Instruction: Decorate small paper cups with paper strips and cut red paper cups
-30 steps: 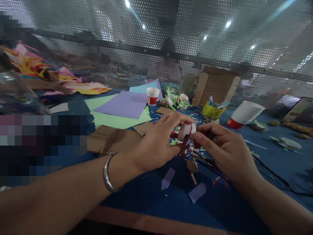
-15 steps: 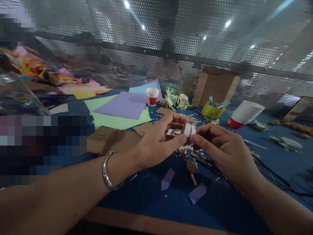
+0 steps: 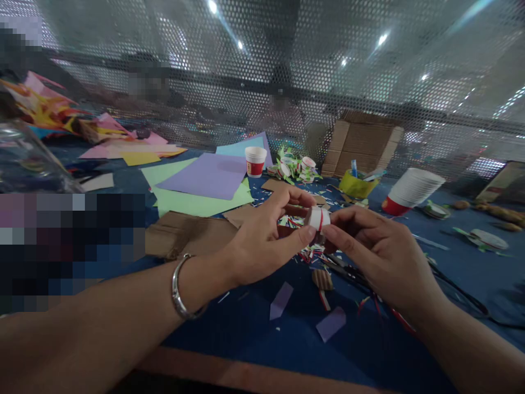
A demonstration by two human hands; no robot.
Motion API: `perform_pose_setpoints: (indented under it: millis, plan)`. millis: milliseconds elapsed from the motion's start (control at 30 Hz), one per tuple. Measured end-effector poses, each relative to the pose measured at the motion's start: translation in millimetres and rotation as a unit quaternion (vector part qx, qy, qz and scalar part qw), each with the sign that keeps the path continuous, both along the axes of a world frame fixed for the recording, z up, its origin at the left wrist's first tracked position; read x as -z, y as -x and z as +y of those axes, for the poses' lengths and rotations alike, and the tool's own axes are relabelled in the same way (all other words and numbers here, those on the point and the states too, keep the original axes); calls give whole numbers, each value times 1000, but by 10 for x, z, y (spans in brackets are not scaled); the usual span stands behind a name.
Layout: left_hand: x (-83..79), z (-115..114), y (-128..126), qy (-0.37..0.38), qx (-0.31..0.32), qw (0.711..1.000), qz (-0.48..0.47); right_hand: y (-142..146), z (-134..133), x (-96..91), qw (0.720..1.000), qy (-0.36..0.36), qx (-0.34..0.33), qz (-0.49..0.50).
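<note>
Between my two hands is a small white paper roll (image 3: 318, 218) with a red stripe, held above the blue table. My left hand (image 3: 273, 235), a silver bangle at its wrist, pinches the roll's left side between thumb and fingers. On the right side, my right hand (image 3: 371, 246) grips it with thumb and forefinger; its other fingers are curled. Paper scraps (image 3: 309, 253) in white, red and green lie beneath. Scissors (image 3: 344, 268) lie partly hidden under my right hand. Closer to me are two purple paper pieces (image 3: 331, 324) and a corrugated cardboard bit (image 3: 322, 279).
Purple sheets (image 3: 205, 175), green paper (image 3: 184, 205) and brown cardboard (image 3: 192, 232) lie to the left. A paper cup (image 3: 255, 161) stands behind, beside green-and-white paper pieces (image 3: 293, 167). Rightward are a yellow holder (image 3: 356, 184), stacked cups (image 3: 413, 190) and a black cord (image 3: 459, 295).
The paper roll has turned or shifted very slightly to the right between my fingers. Both hands keep their hold, and the things on the table stay where they were.
</note>
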State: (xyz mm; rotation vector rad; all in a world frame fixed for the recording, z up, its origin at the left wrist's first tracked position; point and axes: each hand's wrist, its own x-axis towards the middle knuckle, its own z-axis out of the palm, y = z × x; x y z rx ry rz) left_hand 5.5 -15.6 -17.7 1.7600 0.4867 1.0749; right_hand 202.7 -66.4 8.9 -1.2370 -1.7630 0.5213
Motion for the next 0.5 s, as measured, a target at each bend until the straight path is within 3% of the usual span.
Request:
perform_pose_setpoints:
  millis: [267,500]
  plan:
    - [-12,-27,-32,26,9,1000,-8,-8,-16,17,999,-26,-15,-11]
    - [-27,-82,-52,11,0,1000,2,6,-37,29,1000,-5,-26,16]
